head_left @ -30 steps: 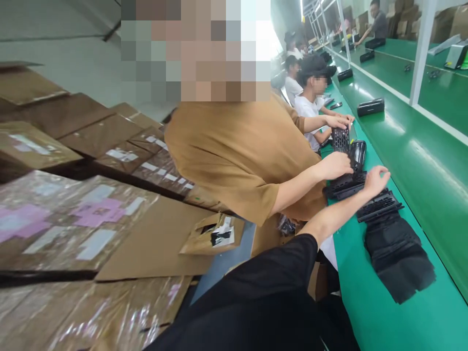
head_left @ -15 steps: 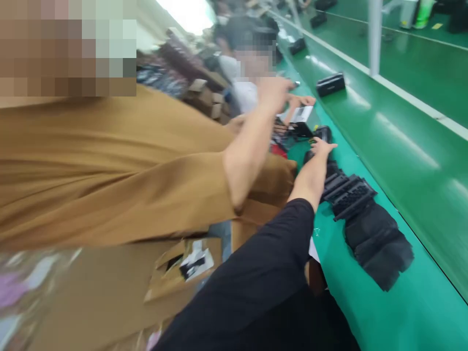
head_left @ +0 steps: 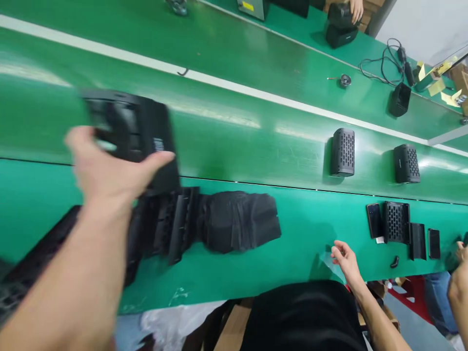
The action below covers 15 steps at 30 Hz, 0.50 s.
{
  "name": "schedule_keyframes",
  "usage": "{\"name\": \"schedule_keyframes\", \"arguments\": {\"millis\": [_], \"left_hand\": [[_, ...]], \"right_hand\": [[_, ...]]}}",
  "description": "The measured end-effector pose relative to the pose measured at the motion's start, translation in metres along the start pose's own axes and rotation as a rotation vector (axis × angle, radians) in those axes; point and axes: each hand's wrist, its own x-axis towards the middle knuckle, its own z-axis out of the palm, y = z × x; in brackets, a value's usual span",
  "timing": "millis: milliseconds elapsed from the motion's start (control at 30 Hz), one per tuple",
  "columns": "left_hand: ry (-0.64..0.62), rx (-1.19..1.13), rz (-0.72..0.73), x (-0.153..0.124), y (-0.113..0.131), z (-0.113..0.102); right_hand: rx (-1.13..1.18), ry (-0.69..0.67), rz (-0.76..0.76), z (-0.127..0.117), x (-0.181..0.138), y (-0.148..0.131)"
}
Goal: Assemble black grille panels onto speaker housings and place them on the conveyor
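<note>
My left hand (head_left: 109, 161) is wrapped round a black speaker housing (head_left: 157, 126), raised over the far edge of the near table and blurred by motion. Its thumb presses on the side that bears a small white label. Below it lie black slotted plastic panels (head_left: 179, 224) in a row, and beside them a stack of thin black sheets (head_left: 241, 222). Close to my body, my right hand (head_left: 347, 265) has thumb and forefinger pinched at a piece of clear plastic film (head_left: 332, 267) above the green tabletop.
Two black speakers (head_left: 342, 152) stand on the shiny green belt beyond the table. To the right lie a perforated black grille (head_left: 397, 222), phones (head_left: 434, 243) and a small black part (head_left: 394, 262). Another person's arm (head_left: 458, 287) is at the right edge; someone's hand (head_left: 356, 10) touches a speaker at the far side.
The view has swung from the left to the bench in front of me. My left hand, earlier reaching among the black parts, now holds the speaker housing up. My right hand has come into view.
</note>
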Motion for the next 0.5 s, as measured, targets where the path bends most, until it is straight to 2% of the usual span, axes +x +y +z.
{"name": "schedule_keyframes", "arguments": {"millis": [67, 100, 200, 300, 400, 500], "left_hand": [[-0.170, -0.051, 0.002, -0.034, 0.035, 0.018], [-0.279, -0.123, 0.077, -0.059, 0.057, 0.028], [-0.619, -0.229, 0.188, -0.155, 0.122, 0.056], [-0.922, -0.139, 0.265, -0.245, 0.159, 0.076], [-1.019, 0.012, 0.379, -0.310, 0.171, 0.090], [-1.004, 0.133, 0.486, -0.351, 0.172, 0.099]], "right_hand": [[0.024, 0.028, -0.023, -0.007, 0.012, -0.002], [0.037, 0.056, -0.033, -0.014, 0.017, -0.003], [0.090, 0.166, -0.051, -0.041, 0.031, -0.004], [0.151, 0.249, -0.058, -0.062, 0.037, -0.002], [0.225, 0.243, -0.059, -0.064, 0.037, 0.001], [0.302, 0.144, -0.049, -0.053, 0.037, -0.002]]}}
